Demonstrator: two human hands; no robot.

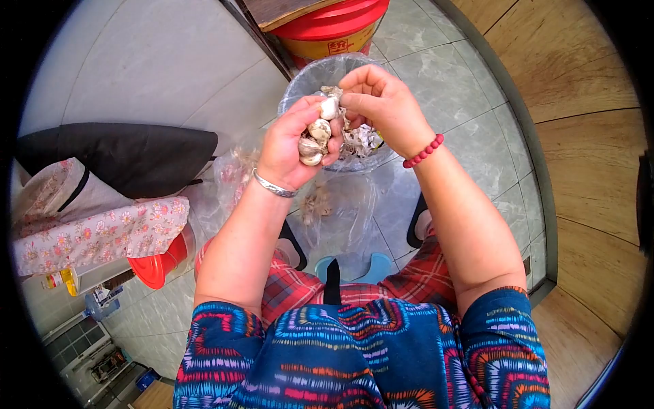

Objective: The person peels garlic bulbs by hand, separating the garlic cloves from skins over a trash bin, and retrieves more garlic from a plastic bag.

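Note:
Several garlic cloves (319,129), whitish with brownish skin, lie in my left hand (289,143), whose fingers curl round them. At the top of this group, a white clove (330,108) sits by the thumb. My right hand (381,105) is just to the right, its thumb and forefinger pinched at a piece of papery skin (332,91) beside that clove. Below both hands stands a bin with a clear plastic liner (300,83), holding skins and crumpled scraps (361,140).
Behind the bin is a red-lidded bucket (334,24). A clear plastic bag (340,208) lies on the tiled floor between my feet. Floral cloth (102,228) and a red container (153,266) are at the left; wooden panels (586,136) curve along the right.

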